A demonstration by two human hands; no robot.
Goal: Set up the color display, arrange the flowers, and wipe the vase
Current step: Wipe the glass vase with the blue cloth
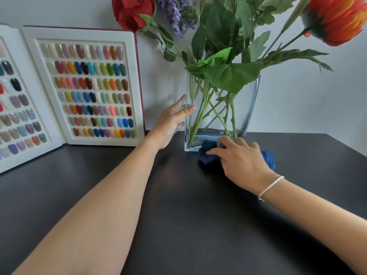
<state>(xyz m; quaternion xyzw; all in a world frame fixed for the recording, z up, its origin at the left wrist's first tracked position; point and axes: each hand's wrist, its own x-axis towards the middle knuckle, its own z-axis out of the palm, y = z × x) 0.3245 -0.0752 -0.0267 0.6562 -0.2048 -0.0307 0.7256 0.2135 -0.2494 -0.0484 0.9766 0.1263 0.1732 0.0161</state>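
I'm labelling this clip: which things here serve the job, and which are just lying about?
In the job: vase, flowers, blue cloth, colour display, left hand, right hand.
Just there: table, wall, bracelet.

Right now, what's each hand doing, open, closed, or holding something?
Left hand: open, fingers straight against the vase.
Right hand: open, pressing the blue cloth to the vase's base.
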